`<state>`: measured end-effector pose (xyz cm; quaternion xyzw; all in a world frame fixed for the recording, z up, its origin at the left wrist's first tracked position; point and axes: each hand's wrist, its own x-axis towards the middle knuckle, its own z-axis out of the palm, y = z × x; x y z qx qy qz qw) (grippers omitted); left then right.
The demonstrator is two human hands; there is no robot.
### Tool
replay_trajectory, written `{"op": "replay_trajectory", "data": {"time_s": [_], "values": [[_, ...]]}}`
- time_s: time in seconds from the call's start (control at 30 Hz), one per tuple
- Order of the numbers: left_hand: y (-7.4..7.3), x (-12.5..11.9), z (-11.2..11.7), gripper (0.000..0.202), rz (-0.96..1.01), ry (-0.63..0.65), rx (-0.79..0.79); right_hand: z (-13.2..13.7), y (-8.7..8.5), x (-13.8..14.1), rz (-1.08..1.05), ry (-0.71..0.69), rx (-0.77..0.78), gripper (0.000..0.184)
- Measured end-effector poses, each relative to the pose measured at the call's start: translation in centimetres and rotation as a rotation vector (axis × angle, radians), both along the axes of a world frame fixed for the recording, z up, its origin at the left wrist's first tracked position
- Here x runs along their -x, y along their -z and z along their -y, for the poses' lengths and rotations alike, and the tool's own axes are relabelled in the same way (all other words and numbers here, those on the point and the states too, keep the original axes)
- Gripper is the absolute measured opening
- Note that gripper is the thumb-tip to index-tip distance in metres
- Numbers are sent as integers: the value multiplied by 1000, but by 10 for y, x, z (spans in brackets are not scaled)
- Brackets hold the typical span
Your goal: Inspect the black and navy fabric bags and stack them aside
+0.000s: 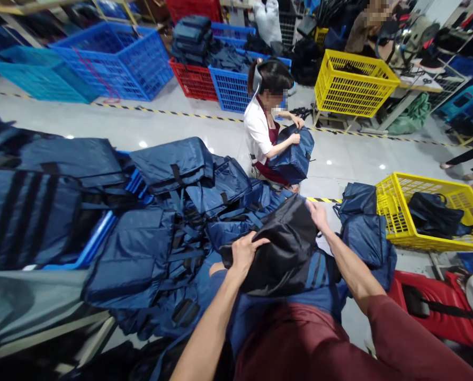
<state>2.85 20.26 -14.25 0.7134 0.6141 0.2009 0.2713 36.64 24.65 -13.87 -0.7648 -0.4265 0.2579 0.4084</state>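
A bag with its black side up point(284, 248) lies across my lap, its cloth creased and sagging. My left hand point(242, 251) grips its left edge, thumb stretched over the black cloth. At the far right corner, my right hand point(318, 214) has its fingers closed on the edge of the same bag. Blue straps show at its lower right. To the left, a heap of navy bags point(224, 185) with loose straps reaches close to my left hand. Beside my right forearm stands a stack of folded navy bags point(361, 227).
Ahead, a co-worker point(260, 127) handles another navy bag point(294, 156). A yellow crate point(399, 211) with dark bags stands at right, near a red plastic seat point(438, 307). Blue crates point(141, 69) and a raised yellow crate point(351, 87) line the far side of the taped floor.
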Motion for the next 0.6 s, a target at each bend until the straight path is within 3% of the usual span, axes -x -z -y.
{"op": "replay_trajectory", "data": {"time_s": [0.13,0.27,0.33,0.43,0.53,0.6], "values": [[15,-2,-7,26,-13,59,115,14,40,22,-57,7,22,69],[11,15,-13,30,29,62,65,13,41,-1,-98,39,9,67],[6,17,-3,56,84,18,-78,26,38,-22,-136,33,19,68],[7,10,41,91,141,-63,-186,68,43,-40,-286,-34,49,76],[22,-10,105,110,160,58,-75,112,60,-31,-497,-107,125,82],[34,-23,132,113,151,84,-54,128,70,-13,-514,-83,201,78]]}}
